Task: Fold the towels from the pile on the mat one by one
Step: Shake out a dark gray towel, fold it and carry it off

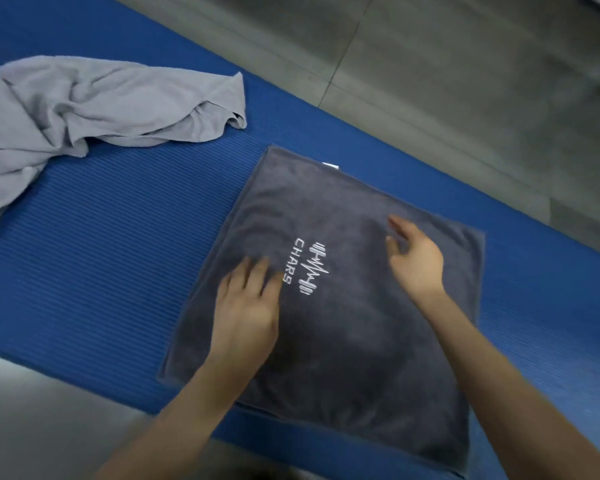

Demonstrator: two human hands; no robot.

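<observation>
A dark grey towel (354,348) with white "CHARS" lettering lies folded into a flat rectangle on the blue mat (118,258). My left hand (246,306) rests flat on it beside the lettering, fingers spread a little and holding nothing. My right hand (414,256) hovers on or just over the towel's right half, fingers loosely apart and empty. A crumpled light grey towel (84,105) lies unfolded on the mat at the upper left, apart from both hands.
The mat runs diagonally across a grey tiled floor (465,81). Bare floor also shows at the lower left (32,417). A small white label (330,165) sticks out at the dark towel's far edge.
</observation>
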